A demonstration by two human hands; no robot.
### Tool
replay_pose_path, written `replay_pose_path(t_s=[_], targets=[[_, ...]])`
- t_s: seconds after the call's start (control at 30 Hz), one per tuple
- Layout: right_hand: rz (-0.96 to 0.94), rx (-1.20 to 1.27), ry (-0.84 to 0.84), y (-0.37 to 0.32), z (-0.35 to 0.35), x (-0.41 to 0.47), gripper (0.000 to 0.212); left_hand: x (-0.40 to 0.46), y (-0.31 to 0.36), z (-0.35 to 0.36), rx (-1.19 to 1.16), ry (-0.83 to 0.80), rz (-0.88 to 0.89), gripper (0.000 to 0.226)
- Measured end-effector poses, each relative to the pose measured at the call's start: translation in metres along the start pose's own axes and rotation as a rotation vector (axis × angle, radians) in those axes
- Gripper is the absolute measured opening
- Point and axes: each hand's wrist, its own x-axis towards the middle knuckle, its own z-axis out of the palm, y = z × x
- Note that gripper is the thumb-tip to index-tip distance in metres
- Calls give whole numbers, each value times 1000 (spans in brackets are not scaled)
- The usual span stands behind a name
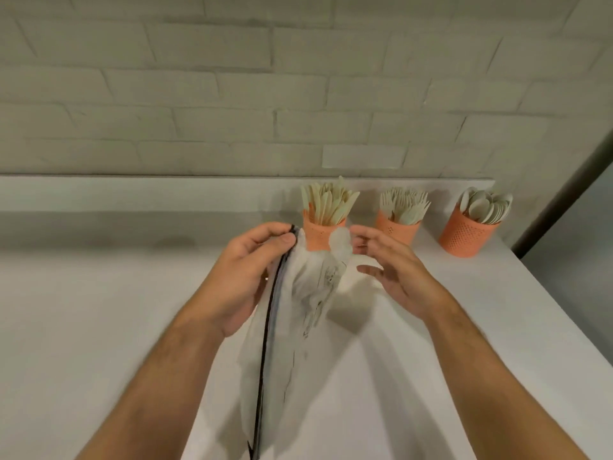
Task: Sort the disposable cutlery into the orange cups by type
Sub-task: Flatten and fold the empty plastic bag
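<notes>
Clear bag [292, 327] pinched in left hand [247, 277] grip.

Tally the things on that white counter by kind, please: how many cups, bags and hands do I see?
Orange perforated cups: 3, holding knives, forks and spoons
Clear plastic zip bags with a black edge: 1
Bare hands: 2, left hand and right hand
Total: 6
</notes>
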Motion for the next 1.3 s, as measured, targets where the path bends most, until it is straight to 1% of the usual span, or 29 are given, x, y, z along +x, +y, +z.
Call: replay_pose_path(t_s=[0.07,0.1,0.13,0.2,0.27,0.3,0.4,0.47,0.5,0.6,0.67,0.8,0.87,0.93,1.0,1.07,1.13,1.17,1.23,1.3], targets=[[30,46,-50,-3,4,-5,52,0,0,0,-75,-42,-21,10],[70,61,-65,-5,5,-8,60,-1,0,1,-86,-61,-33,10],[106,68,-79,-7,7,-12,62,0,-2,2,-89,-70,-40,11],[140,50,-72,-11,4,-20,44,3,-11,3,-111,-50,-65,11],[150,78,8,-13,-6,-30,31,7,-23,3,-110,-4,-103,14],[166,107,71,-14,-14,-36,30,8,-30,3,-89,28,-131,15],[283,151,217,-17,-44,-53,43,14,-55,2,-7,119,-228,21],[380,152,272,-18,-65,-64,45,18,-72,3,38,171,-283,20],[424,159,309,-18,-76,-68,42,20,-80,4,65,192,-308,19],[521,214,428,-22,-112,-79,24,29,-99,6,153,255,-371,13],[547,251,507,-24,-136,-83,21,37,-109,6,215,285,-399,14],[520,228,594,-21,-169,-83,40,53,-126,17,277,313,-395,18],[535,195,633,-16,-176,-83,54,61,-135,26,284,369,-377,21],[594,135,677,-9,-186,-88,66,63,-140,33,289,447,-375,32],[626,93,672,1,-194,-98,67,54,-141,41,396,506,-372,42],[619,74,619,6,-196,-108,50,32,-138,55,571,481,-398,43],[562,93,568,9,-197,-113,31,5,-137,73,668,344,-470,43],[533,97,543,10,-197,-113,30,-7,-137,82,690,264,-508,42],[469,36,497,11,-194,-112,41,-25,-142,94,689,156,-531,30],[326,-38,508,12,-190,-112,37,-34,-151,100,673,140,-477,23]])
